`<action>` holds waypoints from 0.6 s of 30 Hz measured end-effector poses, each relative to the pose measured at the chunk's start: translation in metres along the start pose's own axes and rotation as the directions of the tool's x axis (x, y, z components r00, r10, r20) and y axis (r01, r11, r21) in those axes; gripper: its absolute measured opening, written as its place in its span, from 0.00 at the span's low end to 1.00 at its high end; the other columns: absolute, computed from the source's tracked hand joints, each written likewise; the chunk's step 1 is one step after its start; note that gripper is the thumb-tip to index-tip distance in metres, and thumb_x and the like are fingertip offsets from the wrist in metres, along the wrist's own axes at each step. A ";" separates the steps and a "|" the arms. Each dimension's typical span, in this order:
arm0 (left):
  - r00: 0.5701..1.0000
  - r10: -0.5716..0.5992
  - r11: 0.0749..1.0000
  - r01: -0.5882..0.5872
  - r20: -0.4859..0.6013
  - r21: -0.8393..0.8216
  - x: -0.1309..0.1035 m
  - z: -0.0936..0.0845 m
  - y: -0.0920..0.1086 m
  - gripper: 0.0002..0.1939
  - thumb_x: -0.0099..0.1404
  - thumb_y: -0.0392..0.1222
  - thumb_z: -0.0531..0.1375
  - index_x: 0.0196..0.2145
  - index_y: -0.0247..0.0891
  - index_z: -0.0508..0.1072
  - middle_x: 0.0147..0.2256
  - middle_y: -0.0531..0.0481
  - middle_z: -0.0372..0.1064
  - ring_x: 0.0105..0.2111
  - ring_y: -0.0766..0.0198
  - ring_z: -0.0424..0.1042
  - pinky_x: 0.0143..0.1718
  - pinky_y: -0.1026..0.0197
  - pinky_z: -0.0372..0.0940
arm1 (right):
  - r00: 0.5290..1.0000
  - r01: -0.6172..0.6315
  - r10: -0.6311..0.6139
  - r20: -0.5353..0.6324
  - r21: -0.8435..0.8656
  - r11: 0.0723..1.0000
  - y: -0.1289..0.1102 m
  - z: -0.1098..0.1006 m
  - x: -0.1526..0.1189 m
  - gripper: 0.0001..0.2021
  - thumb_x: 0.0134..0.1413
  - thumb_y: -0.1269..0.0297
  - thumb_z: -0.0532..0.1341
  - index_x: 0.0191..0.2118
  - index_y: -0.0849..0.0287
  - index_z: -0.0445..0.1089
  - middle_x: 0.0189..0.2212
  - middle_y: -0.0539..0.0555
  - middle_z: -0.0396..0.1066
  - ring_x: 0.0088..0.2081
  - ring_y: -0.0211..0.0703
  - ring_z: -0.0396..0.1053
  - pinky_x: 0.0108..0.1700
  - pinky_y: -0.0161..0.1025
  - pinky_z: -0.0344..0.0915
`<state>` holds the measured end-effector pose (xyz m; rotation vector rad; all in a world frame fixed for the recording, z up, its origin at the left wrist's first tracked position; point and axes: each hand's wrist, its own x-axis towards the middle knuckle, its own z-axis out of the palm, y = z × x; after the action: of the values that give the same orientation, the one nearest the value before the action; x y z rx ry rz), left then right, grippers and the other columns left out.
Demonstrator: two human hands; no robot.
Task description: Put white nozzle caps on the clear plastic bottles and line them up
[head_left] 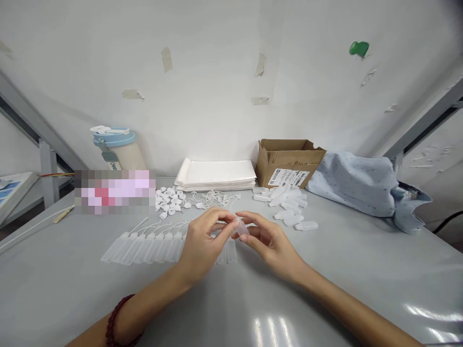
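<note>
Above the table's middle, my right hand closes its thumb and fingers around a small translucent plastic tube. My left hand pinches the white cap at the tube's upper end; its fingertips partly hide the cap. A thin white cord rises from there. Below and left of the hands lies a row of similar capped tubes with white cords, partly covered by my left hand. Loose uncapped tubes lie scattered to the right. White caps are heaped beyond my left hand, beside a tangle of white cords.
White padded envelopes are stacked against the wall. To their right stand an open cardboard box and a light blue cloth bundle. A blue-lidded tumbler is at the back left, behind a blurred-out patch. A thin cable crosses the left table edge.
</note>
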<state>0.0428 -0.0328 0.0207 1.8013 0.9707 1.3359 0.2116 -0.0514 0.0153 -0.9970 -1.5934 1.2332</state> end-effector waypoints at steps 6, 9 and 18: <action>0.987 0.162 0.976 -0.163 0.019 0.143 -0.001 -0.001 -0.002 0.04 0.62 0.31 0.60 0.32 0.37 0.74 0.31 0.52 0.70 0.32 0.69 0.71 0.34 0.67 0.69 | 0.999 -0.039 0.036 -0.040 -0.088 0.995 -0.003 0.002 -0.001 0.17 0.57 0.64 0.58 0.52 0.57 0.64 0.45 0.57 0.70 0.35 0.42 0.73 0.36 0.41 0.66; 0.962 0.270 0.936 -0.274 0.048 0.221 -0.002 0.000 -0.003 0.06 0.63 0.29 0.59 0.35 0.35 0.75 0.33 0.50 0.70 0.32 0.69 0.70 0.32 0.67 0.67 | 0.996 -0.071 0.065 -0.067 -0.092 0.993 -0.002 0.003 -0.001 0.17 0.56 0.63 0.58 0.51 0.57 0.63 0.41 0.56 0.70 0.31 0.40 0.72 0.33 0.39 0.65; 0.909 0.413 0.856 -0.409 0.058 0.315 -0.001 0.001 -0.006 0.08 0.63 0.26 0.57 0.37 0.33 0.73 0.35 0.47 0.70 0.34 0.66 0.70 0.36 0.64 0.67 | 0.980 -0.138 0.140 -0.143 0.026 0.990 -0.006 0.001 0.001 0.15 0.53 0.60 0.61 0.46 0.58 0.64 0.42 0.57 0.71 0.35 0.44 0.75 0.38 0.42 0.68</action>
<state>0.0429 -0.0304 0.0151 2.3561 0.8755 1.5072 0.2103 -0.0517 0.0210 -1.1767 -1.4197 1.2357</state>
